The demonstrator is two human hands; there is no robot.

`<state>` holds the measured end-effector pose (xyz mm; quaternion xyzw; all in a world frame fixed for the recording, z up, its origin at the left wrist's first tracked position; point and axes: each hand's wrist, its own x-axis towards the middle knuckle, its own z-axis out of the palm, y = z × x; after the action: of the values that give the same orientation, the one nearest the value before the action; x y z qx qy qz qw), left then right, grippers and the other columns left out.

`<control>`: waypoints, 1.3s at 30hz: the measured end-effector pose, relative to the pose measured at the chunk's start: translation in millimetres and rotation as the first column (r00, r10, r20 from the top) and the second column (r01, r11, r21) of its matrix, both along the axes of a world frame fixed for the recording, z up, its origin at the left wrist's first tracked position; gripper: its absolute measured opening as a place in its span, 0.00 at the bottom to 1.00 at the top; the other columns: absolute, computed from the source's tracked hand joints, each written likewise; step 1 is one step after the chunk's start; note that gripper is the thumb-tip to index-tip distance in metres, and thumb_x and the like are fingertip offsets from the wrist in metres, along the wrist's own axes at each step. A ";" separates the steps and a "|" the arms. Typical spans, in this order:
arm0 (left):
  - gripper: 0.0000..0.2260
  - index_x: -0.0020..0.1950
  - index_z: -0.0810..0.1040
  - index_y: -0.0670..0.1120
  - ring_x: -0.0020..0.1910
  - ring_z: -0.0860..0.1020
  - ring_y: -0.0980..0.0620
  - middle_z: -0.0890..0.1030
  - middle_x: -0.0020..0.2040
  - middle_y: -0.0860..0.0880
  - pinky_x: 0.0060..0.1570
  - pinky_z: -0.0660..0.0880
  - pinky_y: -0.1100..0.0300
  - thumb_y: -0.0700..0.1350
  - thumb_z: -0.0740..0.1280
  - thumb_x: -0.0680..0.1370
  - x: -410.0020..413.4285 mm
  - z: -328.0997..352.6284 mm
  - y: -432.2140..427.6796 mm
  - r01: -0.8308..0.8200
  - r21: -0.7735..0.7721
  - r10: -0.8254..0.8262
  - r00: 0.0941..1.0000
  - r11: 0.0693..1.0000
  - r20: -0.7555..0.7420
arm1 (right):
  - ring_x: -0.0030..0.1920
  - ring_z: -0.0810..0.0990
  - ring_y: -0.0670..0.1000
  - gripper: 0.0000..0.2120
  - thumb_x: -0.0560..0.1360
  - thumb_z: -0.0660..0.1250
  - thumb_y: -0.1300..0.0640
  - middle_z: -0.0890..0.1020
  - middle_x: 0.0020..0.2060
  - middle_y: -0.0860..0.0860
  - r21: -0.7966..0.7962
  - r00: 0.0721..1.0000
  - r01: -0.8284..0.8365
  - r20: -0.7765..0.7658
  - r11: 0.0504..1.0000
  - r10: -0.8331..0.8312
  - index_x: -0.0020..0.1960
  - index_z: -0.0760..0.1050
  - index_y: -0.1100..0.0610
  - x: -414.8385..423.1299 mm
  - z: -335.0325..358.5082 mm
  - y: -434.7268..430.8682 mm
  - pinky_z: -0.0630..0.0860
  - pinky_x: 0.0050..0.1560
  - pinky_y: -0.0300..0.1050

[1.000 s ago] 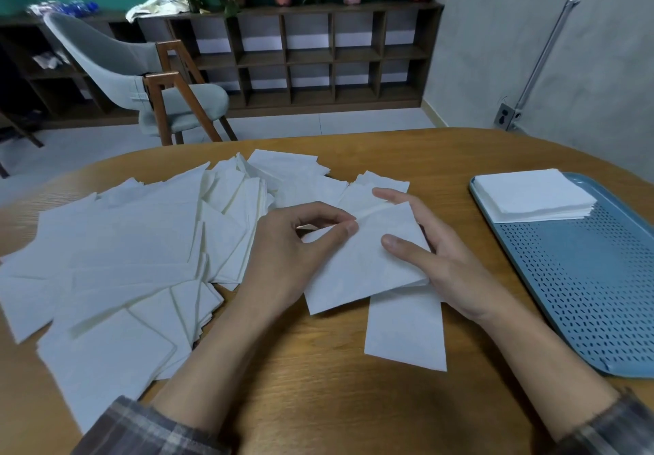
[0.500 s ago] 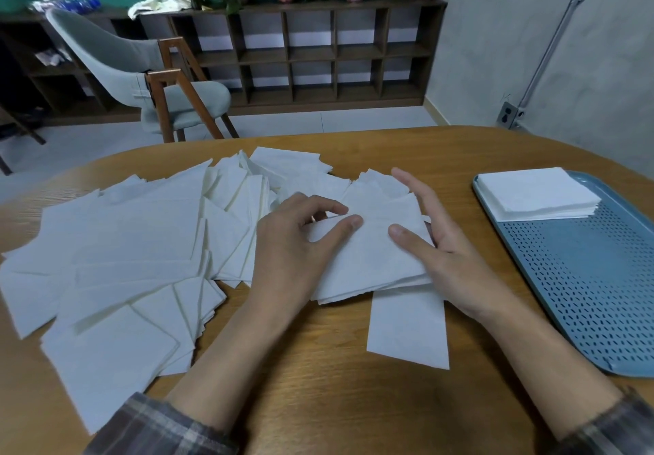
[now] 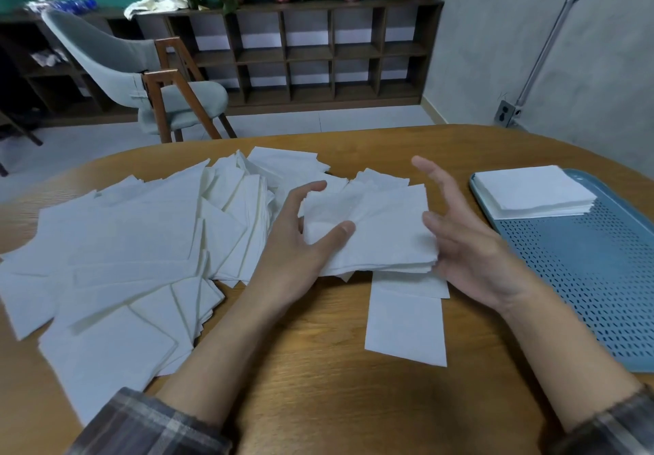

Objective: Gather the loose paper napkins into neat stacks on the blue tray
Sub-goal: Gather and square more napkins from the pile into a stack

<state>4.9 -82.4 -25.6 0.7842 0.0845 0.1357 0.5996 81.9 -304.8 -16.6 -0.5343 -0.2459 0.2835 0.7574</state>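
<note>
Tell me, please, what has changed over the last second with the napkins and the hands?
The right hand has lifted off the napkin bundle and now stands open at its right edge. The left hand still grips its left edge, thumb on top. The stack on the blue tray, the loose napkins and the single napkin in front are unchanged.

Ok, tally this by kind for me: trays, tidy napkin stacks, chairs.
Blue tray: 1
Napkin stacks: 2, the tray stack and the held stack in the left hand
Grey chair: 1
Total: 4
Loose napkins overlap too much to count.
</note>
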 end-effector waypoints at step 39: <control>0.04 0.46 0.81 0.46 0.42 0.79 0.57 0.82 0.41 0.55 0.44 0.72 0.67 0.40 0.73 0.79 -12.5 -0.9 -13.9 0.333 0.178 -0.353 0.930 0.926 0.098 | 0.71 0.73 0.35 0.21 0.79 0.72 0.65 0.81 0.65 0.35 -0.297 0.851 0.434 0.446 0.851 -0.278 0.66 0.82 0.43 12.5 -20.7 3.1 0.65 0.78 0.47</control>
<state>-7.6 -96.3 -26.6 0.8214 -0.1039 0.0851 0.5543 94.4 -301.8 -37.3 -0.7549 -0.2240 0.0670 0.6127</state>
